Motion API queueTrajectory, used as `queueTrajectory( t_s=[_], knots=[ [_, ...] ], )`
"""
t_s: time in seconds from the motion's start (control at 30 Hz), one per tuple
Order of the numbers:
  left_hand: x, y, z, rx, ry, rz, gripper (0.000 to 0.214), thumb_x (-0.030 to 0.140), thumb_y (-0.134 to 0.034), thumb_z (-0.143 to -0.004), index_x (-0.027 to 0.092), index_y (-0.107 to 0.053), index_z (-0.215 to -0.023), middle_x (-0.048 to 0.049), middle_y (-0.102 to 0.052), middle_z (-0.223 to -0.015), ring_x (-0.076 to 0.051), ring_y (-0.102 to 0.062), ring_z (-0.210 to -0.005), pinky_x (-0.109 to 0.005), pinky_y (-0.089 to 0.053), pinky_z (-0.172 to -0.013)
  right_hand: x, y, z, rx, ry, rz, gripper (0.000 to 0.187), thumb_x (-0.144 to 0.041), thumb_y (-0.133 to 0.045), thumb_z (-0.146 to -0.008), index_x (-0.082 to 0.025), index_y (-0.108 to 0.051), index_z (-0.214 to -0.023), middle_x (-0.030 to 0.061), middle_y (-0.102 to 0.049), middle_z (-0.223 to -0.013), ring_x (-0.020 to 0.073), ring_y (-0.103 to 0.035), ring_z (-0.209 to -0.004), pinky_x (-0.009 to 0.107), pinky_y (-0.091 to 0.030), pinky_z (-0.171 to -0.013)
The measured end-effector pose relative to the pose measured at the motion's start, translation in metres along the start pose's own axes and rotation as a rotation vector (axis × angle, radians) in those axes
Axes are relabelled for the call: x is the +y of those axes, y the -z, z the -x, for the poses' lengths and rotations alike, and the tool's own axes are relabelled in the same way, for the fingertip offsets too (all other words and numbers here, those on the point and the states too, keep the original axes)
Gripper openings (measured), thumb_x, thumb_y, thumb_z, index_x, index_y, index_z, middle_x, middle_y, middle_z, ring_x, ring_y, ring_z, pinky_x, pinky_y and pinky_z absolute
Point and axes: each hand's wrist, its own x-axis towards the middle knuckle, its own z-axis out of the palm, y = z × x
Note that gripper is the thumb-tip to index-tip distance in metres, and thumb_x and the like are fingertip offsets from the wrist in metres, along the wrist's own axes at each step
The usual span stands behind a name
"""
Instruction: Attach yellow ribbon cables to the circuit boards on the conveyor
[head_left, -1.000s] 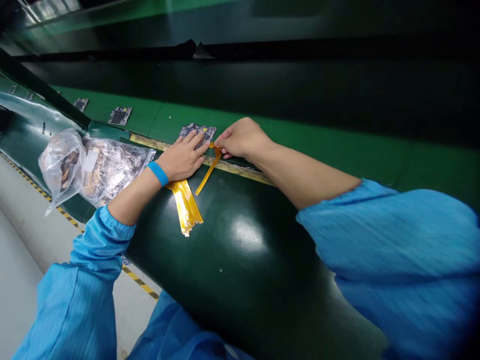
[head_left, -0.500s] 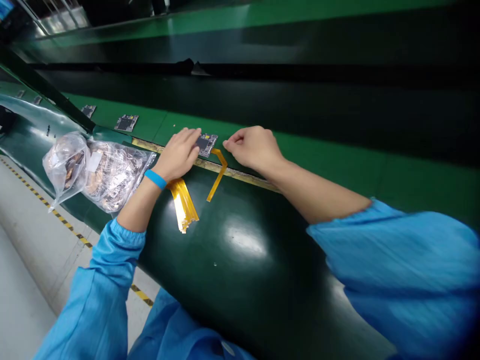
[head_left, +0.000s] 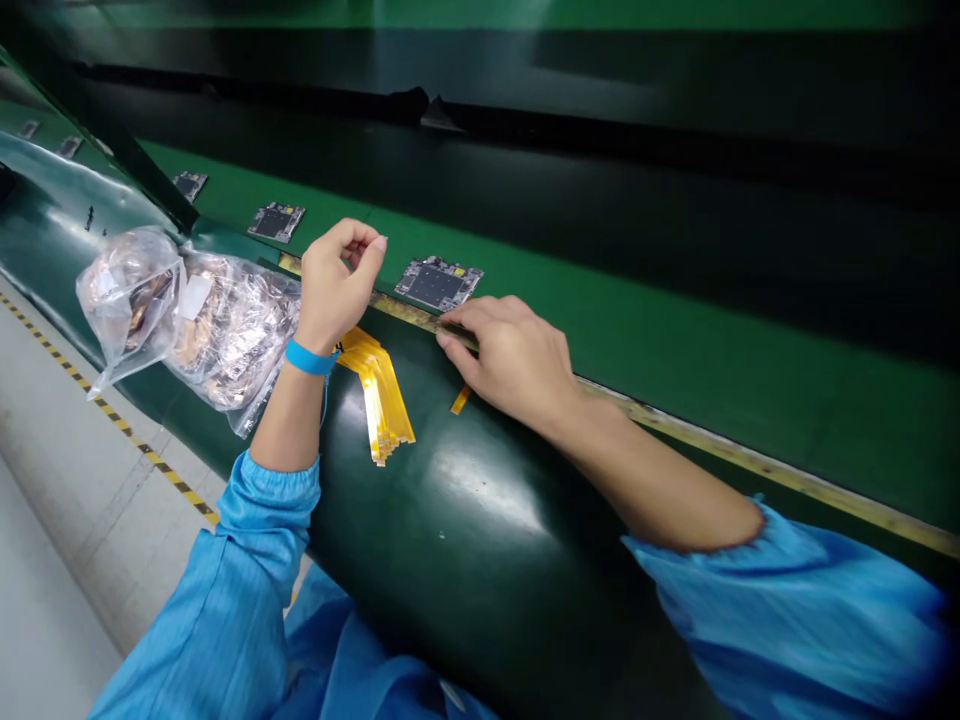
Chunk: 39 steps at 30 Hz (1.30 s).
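Observation:
My left hand [head_left: 336, 282] is raised at the belt's near edge, left of a circuit board [head_left: 435, 284]. Its fingers are curled and thumb and forefinger meet at the tips; anything between them is too small to make out. At the board's near right corner is my right hand [head_left: 514, 355], thumb and forefinger closed over an orange flex cable [head_left: 460, 401]. Only the cable's lower end shows below the hand; the rest is hidden. A fanned stack of orange flex cables [head_left: 386, 395] lies on the dark green mat [head_left: 480, 560], just below my left wrist.
Clear plastic bags of copper-coloured parts [head_left: 232, 330] lie to the left. More circuit boards [head_left: 276, 222] sit along the green belt [head_left: 600, 330]. A dark slanted post [head_left: 112, 130] stands at the upper left. A worn yellowish strip [head_left: 675, 420] edges the belt.
My left hand has lifted off the board and moved left, its fingers now curled. My right hand has come down from the board's right side onto the flex cable, covering most of it.

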Motion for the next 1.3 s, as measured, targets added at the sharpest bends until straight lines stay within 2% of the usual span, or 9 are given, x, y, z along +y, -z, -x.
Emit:
queueTrajectory(
  t_s=[0.1,0.17,0.3,0.4,0.57,0.7,0.8,0.97,1.3],
  knots=[
    [0.000,0.000,0.001,0.020,-0.013,0.024,0.035,0.047,-0.062,-0.104,0.021,-0.057,-0.081,-0.0020,-0.059,-0.077,-0.017,-0.060,-0.076,-0.031,-0.050,-0.072,0.015,-0.013,-0.001,0.009,0.178,0.090,0.052,-0.039,-0.043,-0.107,-0.009,-0.059,-0.146,0.0187,-0.060,-0.148,0.0370,-0.052,-0.139,0.060,-0.039,-0.116],
    [0.000,0.000,0.001,0.027,-0.015,0.039,0.037,0.049,-0.062,-0.104,0.021,-0.057,-0.080,-0.0017,-0.058,-0.076,-0.017,-0.061,-0.076,-0.032,-0.049,-0.071,0.030,-0.015,-0.004,-0.017,0.211,0.137,0.056,-0.042,-0.038,-0.109,-0.008,-0.052,-0.152,0.0188,-0.055,-0.153,0.0375,-0.046,-0.146,0.066,-0.027,-0.123],
    [-0.002,-0.001,0.001,0.038,-0.015,0.061,0.040,0.052,-0.061,-0.104,0.021,-0.056,-0.079,-0.0014,-0.056,-0.074,-0.017,-0.061,-0.075,-0.032,-0.049,-0.069,0.059,0.002,-0.017,-0.040,0.023,0.217,0.053,-0.039,-0.036,-0.110,-0.008,-0.056,-0.149,0.0192,-0.054,-0.154,0.0392,-0.042,-0.149,0.066,-0.024,-0.124],
    [-0.003,-0.001,0.001,0.052,-0.024,0.082,0.040,0.051,-0.061,-0.104,0.021,-0.056,-0.078,-0.0017,-0.055,-0.073,-0.018,-0.060,-0.073,-0.033,-0.049,-0.068,0.062,0.020,-0.025,-0.022,-0.138,0.236,0.048,-0.034,-0.049,-0.105,-0.004,-0.064,-0.139,0.0227,-0.060,-0.146,0.0406,-0.052,-0.138,0.059,-0.037,-0.118],
    [-0.006,0.003,-0.001,0.071,-0.008,0.105,0.042,0.054,-0.064,-0.102,0.021,-0.056,-0.078,-0.0020,-0.052,-0.071,-0.019,-0.062,-0.075,-0.033,-0.047,-0.067,0.029,0.025,-0.029,0.018,-0.304,0.075,0.026,-0.028,-0.064,-0.093,-0.016,-0.079,-0.110,0.0161,-0.074,-0.113,0.0348,-0.068,-0.104,0.045,-0.051,-0.088],
    [-0.008,0.008,-0.002,0.053,0.017,0.086,0.042,0.053,-0.064,-0.102,0.021,-0.055,-0.077,-0.0016,-0.052,-0.071,-0.018,-0.061,-0.072,-0.032,-0.046,-0.065,-0.009,0.008,-0.025,-0.024,-0.172,-0.088,0.015,-0.026,-0.067,-0.089,-0.021,-0.078,-0.097,0.0071,-0.075,-0.094,0.0252,-0.067,-0.083,0.035,-0.046,-0.073],
    [-0.007,0.010,-0.001,0.044,0.056,0.062,0.039,0.050,-0.064,-0.103,0.021,-0.054,-0.078,-0.0017,-0.053,-0.073,-0.018,-0.061,-0.075,-0.032,-0.047,-0.066,-0.039,-0.006,-0.025,-0.089,-0.029,-0.112,0.015,-0.026,-0.069,-0.092,-0.021,-0.077,-0.103,0.0057,-0.075,-0.100,0.0240,-0.068,-0.088,0.034,-0.046,-0.075],
    [-0.006,0.015,-0.002,0.029,0.075,0.090,0.036,0.051,-0.064,-0.102,0.021,-0.057,-0.082,-0.0020,-0.056,-0.073,-0.018,-0.060,-0.076,-0.030,-0.047,-0.065,-0.073,-0.016,-0.033,-0.221,-0.060,0.026,0.026,-0.042,-0.076,-0.094,-0.019,-0.075,-0.106,0.0090,-0.075,-0.110,0.0293,-0.069,-0.100,0.037,-0.045,-0.075],
    [0.002,0.019,-0.007,-0.002,0.079,0.146,0.032,0.048,-0.068,-0.096,0.021,-0.060,-0.080,-0.0010,-0.059,-0.070,-0.016,-0.057,-0.066,-0.028,-0.048,-0.063,-0.077,-0.011,-0.030,-0.203,-0.219,-0.263,0.012,-0.034,-0.068,-0.101,-0.025,-0.076,-0.099,-0.0016,-0.077,-0.098,0.0219,-0.070,-0.094,0.032,-0.038,-0.070]
  ],
)
